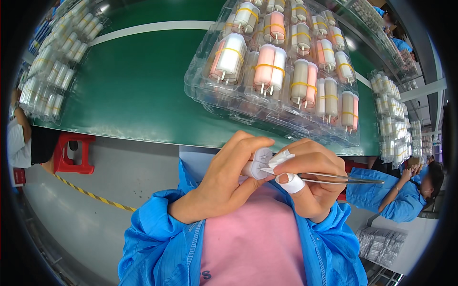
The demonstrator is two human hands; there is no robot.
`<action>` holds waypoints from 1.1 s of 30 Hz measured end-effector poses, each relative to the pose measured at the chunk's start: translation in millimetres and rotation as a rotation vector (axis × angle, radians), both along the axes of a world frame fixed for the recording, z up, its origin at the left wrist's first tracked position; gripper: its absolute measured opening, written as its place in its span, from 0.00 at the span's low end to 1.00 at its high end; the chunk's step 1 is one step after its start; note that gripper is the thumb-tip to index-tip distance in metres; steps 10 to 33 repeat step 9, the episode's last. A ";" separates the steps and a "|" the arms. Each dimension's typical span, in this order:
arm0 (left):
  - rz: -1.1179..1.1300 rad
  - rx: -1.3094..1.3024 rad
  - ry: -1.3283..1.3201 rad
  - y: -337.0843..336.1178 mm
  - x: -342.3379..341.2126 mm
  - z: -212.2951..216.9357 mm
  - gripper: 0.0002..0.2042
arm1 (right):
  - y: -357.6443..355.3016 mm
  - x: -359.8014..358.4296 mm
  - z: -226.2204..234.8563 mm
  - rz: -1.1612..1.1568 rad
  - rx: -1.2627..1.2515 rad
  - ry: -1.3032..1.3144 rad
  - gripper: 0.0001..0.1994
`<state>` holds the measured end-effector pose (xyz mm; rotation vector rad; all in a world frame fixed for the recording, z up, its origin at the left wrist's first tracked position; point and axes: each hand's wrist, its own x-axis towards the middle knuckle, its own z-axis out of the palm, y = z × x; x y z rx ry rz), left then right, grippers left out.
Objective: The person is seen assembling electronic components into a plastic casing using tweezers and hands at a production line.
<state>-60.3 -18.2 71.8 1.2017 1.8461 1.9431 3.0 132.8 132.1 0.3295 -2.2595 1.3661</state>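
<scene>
My left hand (222, 178) is closed round a white tube bundle (260, 161) held in front of my chest. Its lobed end faces my right hand, and the rest is hidden in my palm. Metal tweezers (350, 179) are gripped in my right hand (312, 174), their handle pointing right. Their tips are at the lobed end, close to a thin white pointed piece; whether they touch it I cannot tell. White wraps (293, 184) cover the right thumb and index finger. Beyond my hands, a clear plastic tray (229, 102) holds white, pink and grey tube bundles (269, 69) with yellow bands.
The trays rest on a green-topped table (138, 90). More stacked trays stand at left (57, 71) and right (393, 119). A red stool (74, 153) is on the floor at left. A co-worker in blue (400, 195) sits at right, another person (24, 133) at far left.
</scene>
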 end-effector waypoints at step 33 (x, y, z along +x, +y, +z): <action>-0.005 -0.023 0.050 -2.2 -3.0 -1.3 0.24 | 0.8 -0.6 0.6 0.004 0.014 0.026 0.07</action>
